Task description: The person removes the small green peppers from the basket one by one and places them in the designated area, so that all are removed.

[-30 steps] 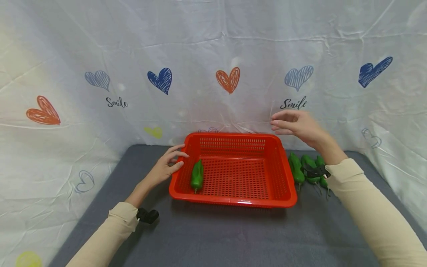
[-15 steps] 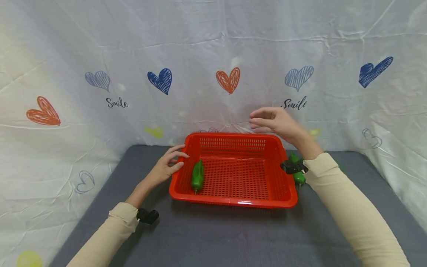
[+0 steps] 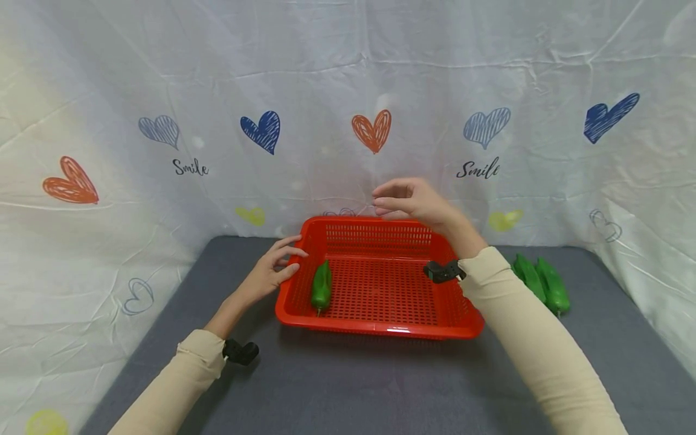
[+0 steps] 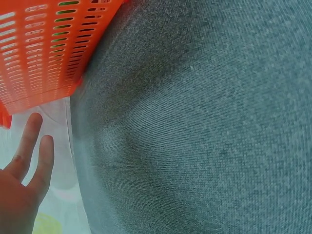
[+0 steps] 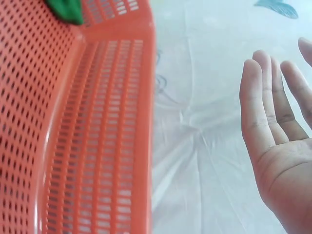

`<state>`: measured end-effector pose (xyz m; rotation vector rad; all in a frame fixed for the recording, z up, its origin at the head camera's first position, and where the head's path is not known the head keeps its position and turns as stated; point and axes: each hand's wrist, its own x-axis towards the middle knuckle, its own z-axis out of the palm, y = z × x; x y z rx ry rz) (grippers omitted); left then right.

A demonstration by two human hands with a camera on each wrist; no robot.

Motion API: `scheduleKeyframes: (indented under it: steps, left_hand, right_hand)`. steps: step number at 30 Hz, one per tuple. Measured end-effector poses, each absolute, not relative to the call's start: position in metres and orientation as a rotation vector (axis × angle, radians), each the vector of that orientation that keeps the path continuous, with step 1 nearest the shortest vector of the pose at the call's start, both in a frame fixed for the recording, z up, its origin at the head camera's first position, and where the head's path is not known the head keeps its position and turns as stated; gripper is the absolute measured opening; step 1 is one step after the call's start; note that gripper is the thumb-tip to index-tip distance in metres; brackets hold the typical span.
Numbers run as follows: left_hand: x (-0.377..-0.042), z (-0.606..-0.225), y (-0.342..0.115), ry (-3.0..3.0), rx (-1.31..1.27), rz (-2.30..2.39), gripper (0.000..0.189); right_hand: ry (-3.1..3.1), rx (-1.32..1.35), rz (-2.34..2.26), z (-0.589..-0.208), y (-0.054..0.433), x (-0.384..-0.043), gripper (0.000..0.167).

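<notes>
A red plastic basket (image 3: 380,329) stands on the table with one green pepper (image 3: 321,287) lying along its left side. My left hand (image 3: 266,272) rests at the basket's left rim, fingers extended and touching it. My right hand (image 3: 415,202) hovers over the back rim, fingers loosely bent; the right wrist view shows its palm (image 5: 287,165) bare, with nothing held. To the right of the basket lie green peppers (image 3: 553,287), partly covered by my right sleeve.
The grey cloth-covered table (image 3: 348,386) extends around the basket. Close behind it hangs a white curtain (image 3: 326,72) printed with hearts. Each wrist carries a small black camera (image 3: 443,272).
My right hand has moved left, from above the basket's right rear corner to over its back rim, uncovering peppers at the right. The left hand and the basket have stayed still.
</notes>
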<state>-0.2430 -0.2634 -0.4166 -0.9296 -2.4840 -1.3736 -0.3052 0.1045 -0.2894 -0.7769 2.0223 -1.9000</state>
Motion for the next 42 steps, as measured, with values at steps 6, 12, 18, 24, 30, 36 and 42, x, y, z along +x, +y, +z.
scheduleKeyframes:
  steps: [6, 12, 18, 24, 30, 36, 42]
  left_hand:
    - [-0.245, -0.417, -0.263, -2.489, -0.930, -1.373, 0.025]
    - [-0.245, -0.415, -0.261, -2.484, -0.932, -1.368, 0.025]
    - [-0.245, -0.416, -0.262, -2.488, -0.916, -1.366, 0.025]
    - [-0.244, -0.417, -0.263, -2.499, -0.909, -1.372, 0.025]
    - [-0.242, -0.416, -0.263, -2.499, -0.909, -1.396, 0.025]
    - [-0.241, -0.415, -0.263, -2.488, -0.918, -1.403, 0.025]
    - [-0.241, -0.416, -0.264, -2.503, -0.902, -1.393, 0.025]
  right_hand:
    - [1.975, -0.814, -1.866, -0.295, 0.086, -0.306, 0.025]
    - [1.915, -0.819, -1.865, -0.301, 0.069, -0.306, 0.028]
    - [1.887, -0.792, -1.856, -0.311, 0.054, -0.307, 0.036]
    - [1.879, -0.782, -1.843, -0.321, 0.047, -0.303, 0.029]
    - [1.881, -0.780, -1.842, -0.333, 0.043, -0.303, 0.025]
    - [1.865, -0.772, -1.832, -0.344, 0.039, -0.304, 0.024]
    - [1.902, -0.791, -1.775, -0.350, 0.030, -0.305, 0.028]
